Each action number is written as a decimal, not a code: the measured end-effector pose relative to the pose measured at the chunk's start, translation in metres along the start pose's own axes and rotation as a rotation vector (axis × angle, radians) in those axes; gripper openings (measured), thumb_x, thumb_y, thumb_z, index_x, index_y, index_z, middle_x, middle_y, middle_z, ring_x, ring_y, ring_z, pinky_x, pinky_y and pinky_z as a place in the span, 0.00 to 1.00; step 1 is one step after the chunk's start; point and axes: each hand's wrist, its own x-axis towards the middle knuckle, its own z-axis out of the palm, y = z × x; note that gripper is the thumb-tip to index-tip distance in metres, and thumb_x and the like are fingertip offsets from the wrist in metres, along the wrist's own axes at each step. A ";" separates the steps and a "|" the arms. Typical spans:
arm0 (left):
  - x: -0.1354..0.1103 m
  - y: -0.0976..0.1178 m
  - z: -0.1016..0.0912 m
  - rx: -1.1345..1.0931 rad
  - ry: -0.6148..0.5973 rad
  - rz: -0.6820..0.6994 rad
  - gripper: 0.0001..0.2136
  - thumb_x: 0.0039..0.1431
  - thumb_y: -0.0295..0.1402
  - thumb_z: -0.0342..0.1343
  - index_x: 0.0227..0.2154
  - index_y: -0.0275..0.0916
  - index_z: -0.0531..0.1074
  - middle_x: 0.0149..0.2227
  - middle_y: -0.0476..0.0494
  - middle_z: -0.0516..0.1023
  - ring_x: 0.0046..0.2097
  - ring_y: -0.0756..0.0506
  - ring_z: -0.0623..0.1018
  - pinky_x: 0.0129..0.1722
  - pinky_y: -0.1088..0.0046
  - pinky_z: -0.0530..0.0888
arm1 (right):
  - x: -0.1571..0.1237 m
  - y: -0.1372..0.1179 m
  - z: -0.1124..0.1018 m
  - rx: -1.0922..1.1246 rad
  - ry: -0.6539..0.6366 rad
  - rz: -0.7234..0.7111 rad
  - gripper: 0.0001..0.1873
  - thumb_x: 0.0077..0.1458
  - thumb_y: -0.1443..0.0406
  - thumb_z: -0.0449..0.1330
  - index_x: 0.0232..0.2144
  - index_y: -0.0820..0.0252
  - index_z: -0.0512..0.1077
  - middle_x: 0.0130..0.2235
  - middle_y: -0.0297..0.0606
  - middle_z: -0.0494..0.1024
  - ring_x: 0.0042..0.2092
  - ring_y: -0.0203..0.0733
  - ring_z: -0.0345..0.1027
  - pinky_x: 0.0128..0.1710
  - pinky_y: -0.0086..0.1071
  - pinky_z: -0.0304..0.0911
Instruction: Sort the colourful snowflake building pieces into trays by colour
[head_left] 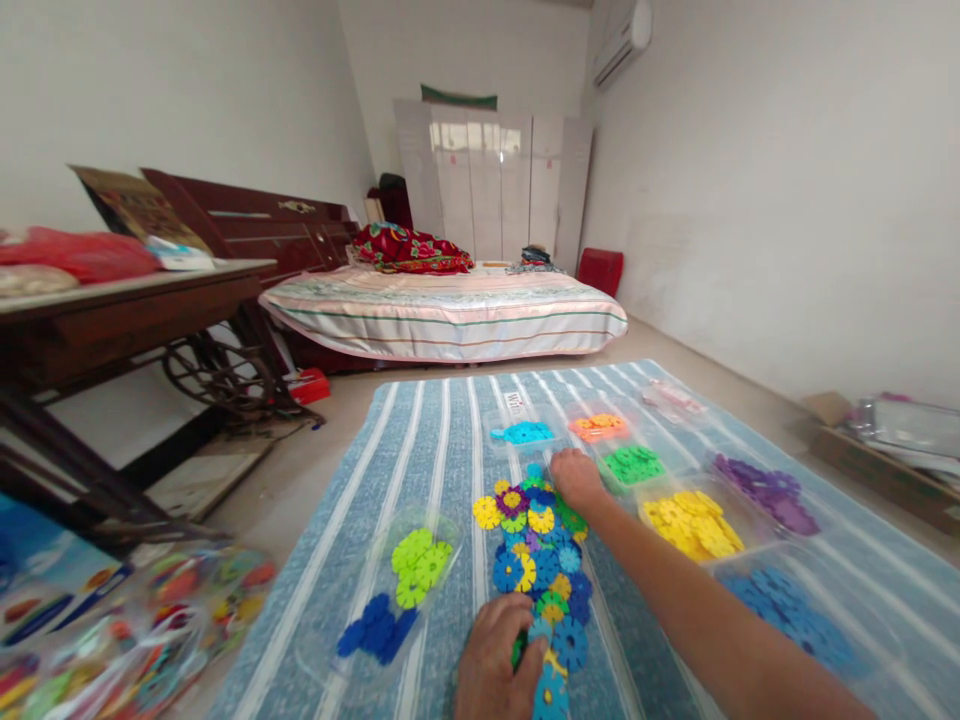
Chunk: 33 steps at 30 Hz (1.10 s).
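Note:
A chain of joined plastic snowflake discs (546, 560), mostly blue with yellow, green and purple, lies down the middle of the striped cloth (352, 500). At its near end, my left hand (495, 655) is curled, with a dark green snowflake disc (518, 650) showing between thumb and fingers. My right hand (577, 480) reaches to the far right end of the chain. Its fingers are bent together, and their tips are hidden. Just beyond that hand are a tub of orange discs (598, 427) and one of green discs (634, 464).
Light-blue discs (527, 432), yellow discs (694, 524), purple discs (765, 490) and blue discs (795, 615) sit in clear tubs. Lime discs (421, 565) and dark-blue discs (377, 628) lie left. A bed (450, 325) stands behind, a sewing-machine table (135, 290) left.

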 end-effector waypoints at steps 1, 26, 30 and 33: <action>0.000 0.001 0.000 -0.005 -0.002 -0.002 0.02 0.54 0.31 0.56 0.31 0.42 0.72 0.40 0.44 0.79 0.44 0.45 0.78 0.44 0.69 0.76 | -0.004 0.000 -0.003 0.006 0.002 -0.001 0.19 0.60 0.59 0.57 0.51 0.62 0.66 0.51 0.43 0.70 0.47 0.44 0.69 0.45 0.43 0.68; 0.001 -0.002 0.000 0.007 0.024 0.000 0.03 0.54 0.32 0.57 0.32 0.43 0.74 0.40 0.44 0.80 0.44 0.44 0.79 0.45 0.68 0.77 | -0.076 -0.031 0.002 0.417 0.120 -0.077 0.22 0.58 0.56 0.56 0.51 0.61 0.68 0.47 0.47 0.72 0.51 0.49 0.62 0.50 0.39 0.57; 0.000 -0.004 0.002 0.024 0.019 -0.013 0.05 0.55 0.33 0.56 0.34 0.43 0.74 0.42 0.43 0.80 0.45 0.44 0.79 0.46 0.67 0.77 | -0.085 -0.038 0.006 0.509 0.134 -0.135 0.13 0.56 0.63 0.57 0.45 0.57 0.71 0.44 0.41 0.74 0.49 0.44 0.65 0.49 0.33 0.57; -0.001 -0.004 0.003 0.040 0.002 -0.032 0.05 0.56 0.34 0.55 0.35 0.43 0.74 0.43 0.42 0.79 0.46 0.43 0.78 0.47 0.65 0.77 | -0.092 -0.036 0.008 0.565 0.147 -0.173 0.08 0.56 0.67 0.55 0.39 0.56 0.73 0.41 0.37 0.75 0.46 0.40 0.66 0.47 0.29 0.58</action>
